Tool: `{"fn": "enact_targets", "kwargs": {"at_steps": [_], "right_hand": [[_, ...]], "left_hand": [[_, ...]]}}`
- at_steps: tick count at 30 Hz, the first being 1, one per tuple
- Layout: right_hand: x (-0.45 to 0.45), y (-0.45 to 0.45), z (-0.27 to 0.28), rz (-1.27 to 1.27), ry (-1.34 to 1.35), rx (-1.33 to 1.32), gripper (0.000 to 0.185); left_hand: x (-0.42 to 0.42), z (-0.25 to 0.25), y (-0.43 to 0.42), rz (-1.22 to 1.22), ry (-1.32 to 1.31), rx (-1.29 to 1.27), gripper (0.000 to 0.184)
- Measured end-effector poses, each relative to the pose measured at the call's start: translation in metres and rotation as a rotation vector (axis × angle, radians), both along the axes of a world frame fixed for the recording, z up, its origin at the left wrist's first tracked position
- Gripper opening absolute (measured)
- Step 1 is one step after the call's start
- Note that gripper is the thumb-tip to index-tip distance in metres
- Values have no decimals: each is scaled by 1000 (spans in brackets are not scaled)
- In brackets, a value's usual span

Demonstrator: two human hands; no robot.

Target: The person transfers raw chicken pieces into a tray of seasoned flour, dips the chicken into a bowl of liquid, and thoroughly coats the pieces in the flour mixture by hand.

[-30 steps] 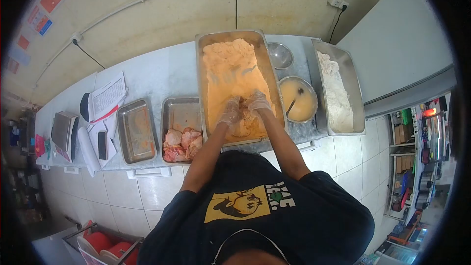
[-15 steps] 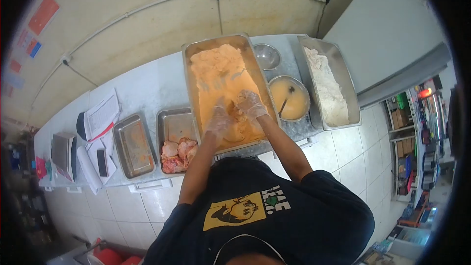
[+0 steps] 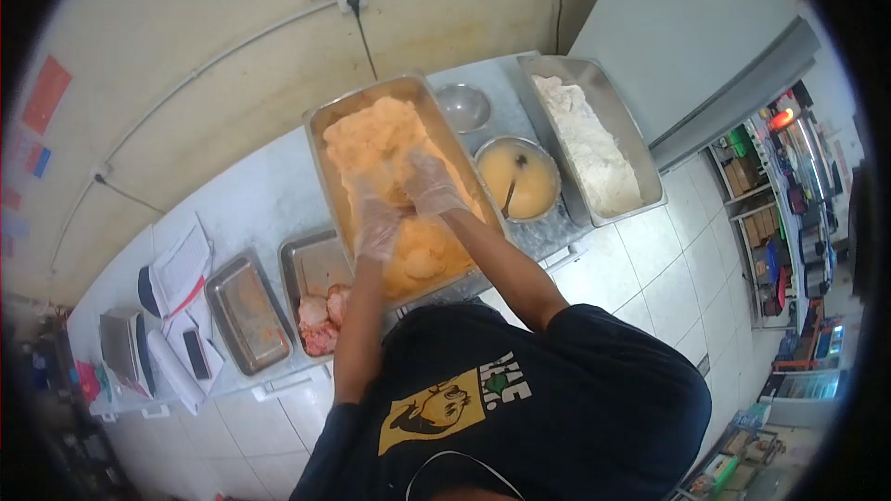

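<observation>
A deep steel tray (image 3: 316, 144) holds orange breading flour (image 3: 371, 125), heaped higher at its far end. Both my hands are inside it, in clear plastic gloves. My left hand (image 3: 378, 221) is over the left side of the flour, its fingers smeared by motion. Close by on the right, my right hand (image 3: 431, 184) reaches into the heap, its fingertips blurred and partly sunk. Whether either hand grips anything is hidden. A rounded, flour-covered lump (image 3: 425, 261) lies nearer my body. Left of this tray, raw meat pieces (image 3: 318, 323) sit in a smaller steel tray (image 3: 311, 255).
To the right stand a bowl of yellow liquid (image 3: 524, 187) with a dark-handled utensil, a small steel bowl (image 3: 464, 109) and a tray of white flour (image 3: 603, 153). Leftward are a stained shallow tray (image 3: 249, 315), papers (image 3: 181, 264) and a phone (image 3: 196, 353).
Both hands have moved farther up the tray, away from my body and into the heaped flour. The rounded lump near the front is more exposed. My view has turned slightly.
</observation>
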State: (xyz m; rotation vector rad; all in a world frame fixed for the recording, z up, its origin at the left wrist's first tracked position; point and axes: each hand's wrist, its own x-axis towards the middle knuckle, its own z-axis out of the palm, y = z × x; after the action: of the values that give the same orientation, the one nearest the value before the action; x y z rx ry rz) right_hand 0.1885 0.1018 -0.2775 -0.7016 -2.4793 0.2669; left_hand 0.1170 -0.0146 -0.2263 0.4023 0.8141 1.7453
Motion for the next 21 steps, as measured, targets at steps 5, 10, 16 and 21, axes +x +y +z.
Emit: {"fn": "enact_targets", "kwargs": {"at_steps": [5,10,16,21], "right_hand": [[9,-16,88,68,-445,-389,23],[14,-17,76,-245,77,-924,23],[-16,6,49,-164,-5,-768,20],[-76,71,48,170,79,-717,22]], "left_hand": [[-34,-115,16,-204,-187,491,59],[-6,-61,-5,-69,66,147,72],[-28,-58,1,-22,535,-134,103],[-35,-31,-37,189,1064,-504,121]]}}
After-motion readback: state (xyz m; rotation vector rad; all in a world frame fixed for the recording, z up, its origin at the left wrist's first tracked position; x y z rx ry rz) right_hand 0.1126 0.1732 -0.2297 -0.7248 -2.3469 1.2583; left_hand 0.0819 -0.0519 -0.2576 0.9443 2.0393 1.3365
